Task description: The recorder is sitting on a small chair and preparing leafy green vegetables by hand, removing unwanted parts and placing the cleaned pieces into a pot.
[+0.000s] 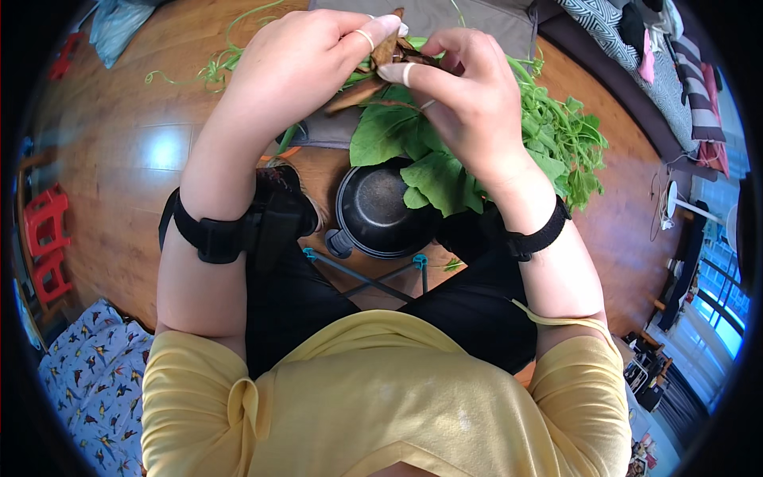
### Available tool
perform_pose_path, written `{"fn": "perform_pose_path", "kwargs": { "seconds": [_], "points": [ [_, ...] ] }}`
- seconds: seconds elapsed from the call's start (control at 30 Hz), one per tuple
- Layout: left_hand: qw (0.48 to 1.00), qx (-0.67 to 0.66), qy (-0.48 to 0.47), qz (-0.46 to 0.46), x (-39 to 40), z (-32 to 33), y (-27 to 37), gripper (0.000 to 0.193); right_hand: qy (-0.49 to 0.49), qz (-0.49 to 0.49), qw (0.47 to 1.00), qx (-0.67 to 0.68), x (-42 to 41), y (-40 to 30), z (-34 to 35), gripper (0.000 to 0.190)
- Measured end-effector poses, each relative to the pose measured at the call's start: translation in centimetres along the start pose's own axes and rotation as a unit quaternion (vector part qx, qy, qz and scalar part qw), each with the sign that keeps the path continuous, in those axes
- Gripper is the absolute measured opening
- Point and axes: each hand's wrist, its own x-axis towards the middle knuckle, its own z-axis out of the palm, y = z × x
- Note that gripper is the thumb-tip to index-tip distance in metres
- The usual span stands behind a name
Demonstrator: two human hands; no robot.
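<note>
Near the top of the view, my left hand (298, 65) pinches a dry brown leaf strip (387, 47) between thumb and fingers. My right hand (477, 89) is closed on the other side of this dry brown bundle, its thumb pressed against it. Another brown strip (357, 95) hangs out below the fingers. Around and beneath both hands spread green vine shoots with broad leaves (387, 131) and curly tendrils (214, 68). More leafy stems (566, 143) droop past my right wrist. The fingers partly hide what they grip.
Below the leaves, a round black pan (384, 203) sits on the wooden floor (131, 113) between my feet. Crossed metal legs with teal joints (420, 261) stand between my thighs. Red plastic stools (47, 220) are at left; a dark sofa (602, 65) with fabrics lies upper right.
</note>
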Motion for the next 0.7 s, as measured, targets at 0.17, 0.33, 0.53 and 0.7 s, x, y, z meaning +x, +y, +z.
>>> {"fn": "perform_pose_path", "kwargs": {
  "seconds": [0.17,0.33,0.53,0.7],
  "points": [
    [0.999,-0.004,-0.029,-0.023,0.2,-0.3,0.1,0.040,0.019,0.077,0.982,0.172,0.0,1.5,-0.6,0.024],
    [0.996,0.039,0.032,0.071,-0.5,0.3,0.4,0.042,-0.023,0.326,0.836,0.440,-0.5,2.7,-0.5,0.014],
    [0.931,0.161,0.112,0.309,0.8,0.5,-0.3,0.053,0.032,0.370,0.745,0.554,-0.3,3.1,0.0,0.019],
    [0.918,0.187,0.135,0.324,0.7,0.5,0.4,0.047,0.064,0.371,0.728,0.572,-0.1,3.2,-0.2,0.021]
  ]
}}
